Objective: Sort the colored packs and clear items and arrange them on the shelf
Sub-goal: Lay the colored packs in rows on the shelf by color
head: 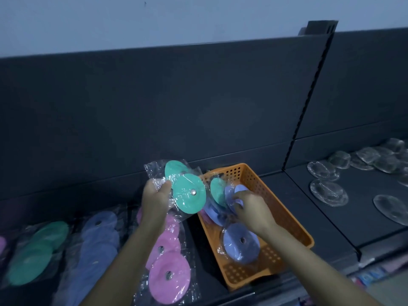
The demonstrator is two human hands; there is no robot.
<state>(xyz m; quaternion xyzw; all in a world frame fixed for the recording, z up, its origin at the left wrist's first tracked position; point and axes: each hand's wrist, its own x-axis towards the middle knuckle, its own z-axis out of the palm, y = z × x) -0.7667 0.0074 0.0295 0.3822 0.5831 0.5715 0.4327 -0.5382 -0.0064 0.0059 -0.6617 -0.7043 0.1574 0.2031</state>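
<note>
My left hand (155, 196) grips a clear bag with green discs (187, 195) above the dark shelf (293, 195), left of the orange basket (284, 208). Over the basket, my right hand (251, 207) pinches a bag of blue discs (231, 193) lifted off the pile; a green disc (217, 191) sits just beside it. Another blue pack (240, 244) lies in the basket. On the shelf to the left lie rows of pink packs (169, 277), blue packs (97, 250) and green packs (35, 252). Clear domed items (329, 192) are laid out on the right shelf section.
A slotted upright post (306, 102) divides the two shelf sections. The dark back panel (154, 107) rises behind everything. Coloured goods (375, 272) show on a lower level at the bottom right.
</note>
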